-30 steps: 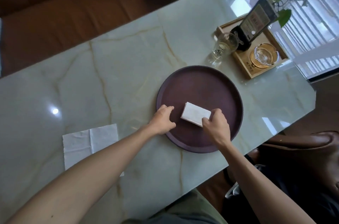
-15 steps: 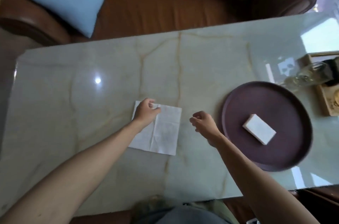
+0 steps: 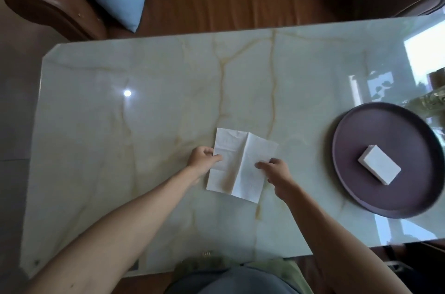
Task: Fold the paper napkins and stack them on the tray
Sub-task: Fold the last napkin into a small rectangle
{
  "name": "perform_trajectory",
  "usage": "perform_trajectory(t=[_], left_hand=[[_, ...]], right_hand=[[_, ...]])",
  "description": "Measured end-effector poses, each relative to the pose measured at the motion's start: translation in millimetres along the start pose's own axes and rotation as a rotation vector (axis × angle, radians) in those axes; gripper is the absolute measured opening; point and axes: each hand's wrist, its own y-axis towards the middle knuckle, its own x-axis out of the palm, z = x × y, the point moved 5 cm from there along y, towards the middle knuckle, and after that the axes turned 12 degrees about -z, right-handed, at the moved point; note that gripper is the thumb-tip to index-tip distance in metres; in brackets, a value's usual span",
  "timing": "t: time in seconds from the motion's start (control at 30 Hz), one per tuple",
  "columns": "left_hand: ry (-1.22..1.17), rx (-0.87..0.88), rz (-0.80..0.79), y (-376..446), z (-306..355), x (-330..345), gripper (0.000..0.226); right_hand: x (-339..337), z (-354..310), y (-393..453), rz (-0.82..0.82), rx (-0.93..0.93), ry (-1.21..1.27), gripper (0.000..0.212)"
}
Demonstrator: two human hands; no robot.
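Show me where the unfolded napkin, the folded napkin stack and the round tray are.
unfolded napkin (image 3: 242, 163): head view, on its centre crease.
folded napkin stack (image 3: 379, 167): head view, on its top face.
round tray (image 3: 361, 125): head view, on bare surface near its far rim.

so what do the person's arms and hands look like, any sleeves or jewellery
Both forearms are bare to the frame's edge, with no sleeves in view. The left hand and right hand wear no gloves, and no watch, bracelet or ring shows on the sides facing the camera. The image is too soft to tell finer marks.
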Motion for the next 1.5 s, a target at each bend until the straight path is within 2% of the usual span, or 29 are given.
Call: perform_trajectory(t=[0.07,0.17,0.27,0.33,0.4,0.47,0.53,0.67,0.73,0.8,0.83,0.87,0.93,1.03,1.1,1.23,1.37,1.5], left_hand=[[-0.007,0.021,-0.005,-1.3,1.3,0.8,0.035],[-0.007,0.082,-0.034,-5.2,6.8,4.5,0.033],[-0.024,0.179,-0.145,-18.1,18.5,17.0,0.016],[-0.021,0.179,-0.252,-26.6,19.9,26.4,0.013],[-0.097,0.147,-0.363,-33.8,17.5,31.2,0.024],[-0.268,0.119,-0.462,-39.7,16.2,33.4,0.041],[-0.35,0.139,-0.506,-50.2,21.6,33.6,0.04],[-0.198,0.243,-0.436,-62.1,27.1,28.5,0.016],[-0.084,0.285,-0.39,-64.7,31.0,21.8,0.017],[0.05,0.321,-0.372,-71.0,40.3,15.9,0.02],[0.11,0.343,-0.374,-72.0,44.8,14.1,0.021],[0.172,0.361,-0.386,-76.8,51.7,12.9,0.022],[0.3,0.379,-0.407,-85.8,65.7,10.4,0.022],[0.499,0.414,-0.453,-105.7,91.3,7.9,0.022],[0.621,0.435,-0.457,-117.9,106.7,4.1,0.023],[0.8,0.422,-0.393,-133.5,123.7,-9.6,0.021],[0.855,0.436,-0.305,-141.9,127.0,-21.5,0.021],[0.839,0.448,-0.238,-146.3,122.3,-32.1,0.034]], right_hand=[[6.5,0.3,-3.2,-0.003,-0.035,-0.004,0.007],[13.2,-4.4,-13.3,-0.026,-0.082,0.004,0.014],[21.5,-12.2,-27.9,-0.094,-0.104,0.177,0.016],[27.0,-19.0,-36.8,-0.161,-0.127,0.298,0.015],[31.1,-27.0,-45.8,-0.201,-0.137,0.335,0.019],[35.0,-33.4,-51.9,-0.205,-0.144,0.329,0.022],[38.1,-38.5,-59.3,-0.212,-0.159,0.3,0.017],[39.4,-43.9,-75.6,-0.197,-0.155,0.132,0.014],[29.5,-46.7,-80.5,-0.067,-0.164,-0.056,0.006],[13.3,-56.8,-82.1,0.154,-0.227,-0.38,0.041],[8.2,-67.7,-85.7,0.225,-0.327,-0.546,0.059],[7.4,-80.6,-89.6,0.24,-0.457,-0.712,0.068],[17.0,-104.0,-97.1,0.136,-0.684,-1.056,0.068],[34.2,-124.8,-103.5,-0.111,-0.744,-1.377,0.056],[40.5,-134.2,-106.6,-0.2,-0.705,-1.444,0.046],[44.6,-154.1,-117.7,-0.18,-0.755,-1.535,0.021],[35.0,-166.5,-124.6,-0.176,-0.726,-1.465,0.021],[19.6,-173.2,-125.0,-0.203,-0.659,-1.397,0.02]])
